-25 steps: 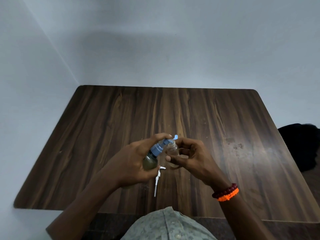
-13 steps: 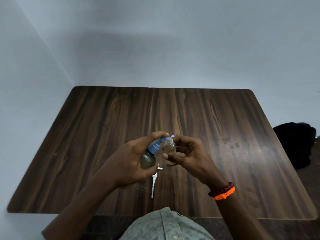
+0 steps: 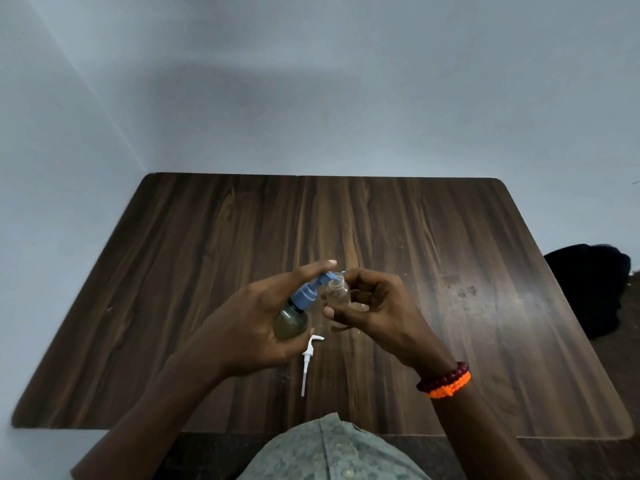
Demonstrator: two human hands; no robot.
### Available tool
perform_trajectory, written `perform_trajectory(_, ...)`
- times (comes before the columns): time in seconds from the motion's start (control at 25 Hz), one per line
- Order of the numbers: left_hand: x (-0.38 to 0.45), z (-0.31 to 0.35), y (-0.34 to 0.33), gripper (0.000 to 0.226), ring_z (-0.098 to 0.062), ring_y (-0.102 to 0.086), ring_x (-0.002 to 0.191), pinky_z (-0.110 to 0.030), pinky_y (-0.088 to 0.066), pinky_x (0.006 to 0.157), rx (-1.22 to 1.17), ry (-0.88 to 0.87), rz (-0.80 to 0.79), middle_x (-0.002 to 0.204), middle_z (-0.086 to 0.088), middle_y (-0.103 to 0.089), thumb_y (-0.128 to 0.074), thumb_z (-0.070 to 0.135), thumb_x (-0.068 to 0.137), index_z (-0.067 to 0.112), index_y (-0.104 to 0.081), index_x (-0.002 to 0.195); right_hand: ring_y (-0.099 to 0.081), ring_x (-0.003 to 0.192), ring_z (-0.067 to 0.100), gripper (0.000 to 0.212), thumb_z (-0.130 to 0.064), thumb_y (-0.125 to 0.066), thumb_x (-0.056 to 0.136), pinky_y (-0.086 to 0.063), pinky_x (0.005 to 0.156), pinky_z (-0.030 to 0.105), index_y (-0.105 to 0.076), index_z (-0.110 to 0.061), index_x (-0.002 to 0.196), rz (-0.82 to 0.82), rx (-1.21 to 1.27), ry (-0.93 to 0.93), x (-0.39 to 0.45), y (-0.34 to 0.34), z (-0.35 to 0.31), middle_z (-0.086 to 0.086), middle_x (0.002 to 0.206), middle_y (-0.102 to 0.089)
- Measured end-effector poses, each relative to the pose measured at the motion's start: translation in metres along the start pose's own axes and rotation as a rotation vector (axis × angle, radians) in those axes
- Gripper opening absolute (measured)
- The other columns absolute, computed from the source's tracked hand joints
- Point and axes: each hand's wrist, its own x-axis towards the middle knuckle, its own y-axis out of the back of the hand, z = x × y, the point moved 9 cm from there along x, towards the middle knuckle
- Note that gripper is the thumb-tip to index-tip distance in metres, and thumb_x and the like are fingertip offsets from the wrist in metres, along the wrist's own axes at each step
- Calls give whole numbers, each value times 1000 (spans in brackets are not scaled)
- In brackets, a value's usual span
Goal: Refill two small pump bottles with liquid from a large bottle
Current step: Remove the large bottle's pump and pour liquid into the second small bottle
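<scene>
My left hand (image 3: 249, 320) grips the large bottle (image 3: 290, 320), a greenish bottle with a blue pump head (image 3: 311, 291), tilted to the right. My forefinger rests on top of the pump, and its nozzle sits over the open mouth of a small clear bottle (image 3: 337, 293). My right hand (image 3: 377, 306) holds that small bottle upright between thumb and fingers, above the wooden table (image 3: 433, 237). A white pump top with its tube (image 3: 307, 362) lies on the table just below my left hand. No other small bottle is in view.
The table stands against a pale wall at the back and left. A dark object (image 3: 595, 289) sits on the floor beyond the table's right edge. My right wrist wears red and orange bracelets (image 3: 445, 381).
Both hands have stayed together with the bottles. The pump nozzle has come closer over the small bottle's mouth, and the view has shifted slightly.
</scene>
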Motion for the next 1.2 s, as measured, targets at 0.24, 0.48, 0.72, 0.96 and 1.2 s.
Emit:
perform_trajectory(0.24,1,5,1,68,-1,-70,94,-31,-64,79,3,-20,33,121,22,-63,-72,47,85,47,-39,144,-74,101,26,35,-9,-81,85,-64,82,52,-68,-3,117,-16,-36,-10,0,-3,-1,12,115,-72)
perform_trajectory(0.48,0,1,-5,92,-6,-72,107,-31,-64,89,-29,-6,-24,140,13,-63,-72,47,87,52,-17,160,-74,101,28,32,-8,-79,86,-64,81,54,-67,-1,115,7,-15,-24,-1,3,-2,13,114,-72)
perform_trajectory(0.72,3,3,-2,71,-7,-72,94,-34,-64,78,-9,-14,10,122,14,-67,-74,44,85,46,-38,145,-70,105,32,34,-9,-82,84,-61,88,57,-67,-1,113,-8,-56,-41,-1,-3,0,16,116,-69)
perform_trajectory(0.96,0,-2,-8,89,-7,-73,106,-31,-65,88,-65,8,-34,137,12,-64,-74,46,86,53,-22,158,-72,100,33,32,-9,-82,84,-62,81,58,-67,-1,111,-2,-29,-55,0,3,-6,15,113,-71)
perform_trajectory(1.2,3,-1,-3,74,-2,-72,97,-29,-65,78,-32,-18,12,125,21,-63,-72,47,84,60,-31,144,-69,106,35,34,-8,-82,85,-60,88,60,-66,1,113,4,-61,-75,0,-3,-2,18,116,-69)
